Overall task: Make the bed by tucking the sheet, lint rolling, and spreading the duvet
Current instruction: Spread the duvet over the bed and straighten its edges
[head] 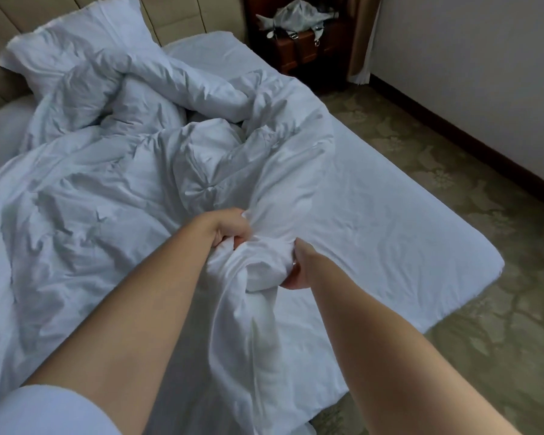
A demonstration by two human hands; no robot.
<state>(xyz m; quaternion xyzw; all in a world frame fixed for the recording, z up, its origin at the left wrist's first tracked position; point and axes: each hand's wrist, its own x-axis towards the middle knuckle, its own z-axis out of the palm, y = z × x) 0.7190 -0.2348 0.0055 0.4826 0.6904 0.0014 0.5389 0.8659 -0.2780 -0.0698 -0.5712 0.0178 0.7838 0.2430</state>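
Observation:
A white duvet lies crumpled in a heap across the bed's left and middle. My left hand grips a bunched fold of the duvet from the left. My right hand grips the same bunch from the right, fingers curled under it. The bunch hangs down between my forearms. A white sheet covers the mattress and lies fairly smooth on the right side, down to the bed's near right corner. A white pillow leans against the beige headboard at the top left.
A dark wooden nightstand with a grey bag on it stands beyond the bed's far right corner. Patterned green carpet runs along the right side to a white wall with dark skirting. A brown curtain hangs by the nightstand.

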